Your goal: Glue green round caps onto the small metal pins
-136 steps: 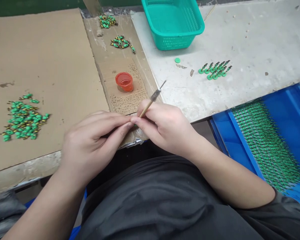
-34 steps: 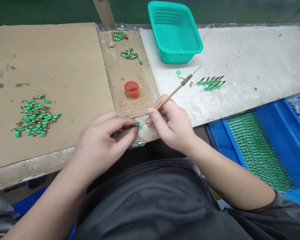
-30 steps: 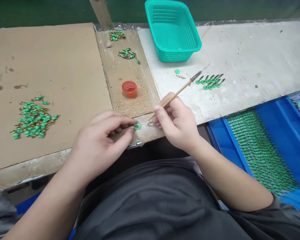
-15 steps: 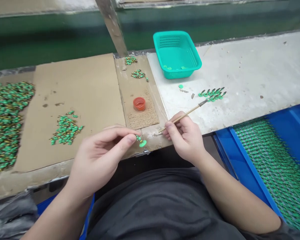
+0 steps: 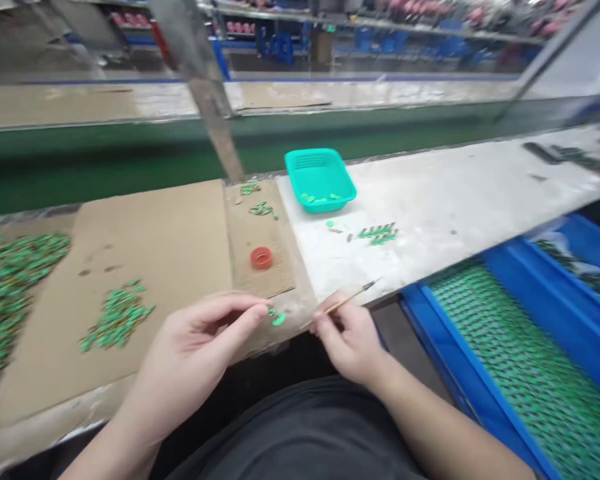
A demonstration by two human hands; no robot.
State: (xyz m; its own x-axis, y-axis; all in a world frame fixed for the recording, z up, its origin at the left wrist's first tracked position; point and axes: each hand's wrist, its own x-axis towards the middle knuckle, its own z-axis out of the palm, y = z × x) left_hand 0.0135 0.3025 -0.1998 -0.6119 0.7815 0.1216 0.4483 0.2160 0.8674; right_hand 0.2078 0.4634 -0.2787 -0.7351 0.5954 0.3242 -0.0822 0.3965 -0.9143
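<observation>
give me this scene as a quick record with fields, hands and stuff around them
left hand: pinches a small green piece at its fingertips
right hand: grips a thin brush, tip up and rightward
centre: red cup on the cardboard strip
left side: pile of green pieces
far: teal basket
right side: blue tray lined with green pieces

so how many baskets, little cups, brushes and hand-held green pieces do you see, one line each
teal basket: 1
red cup: 1
brush: 1, in the right hand
green piece: 1, pinched in the left hand
total: 4
</observation>
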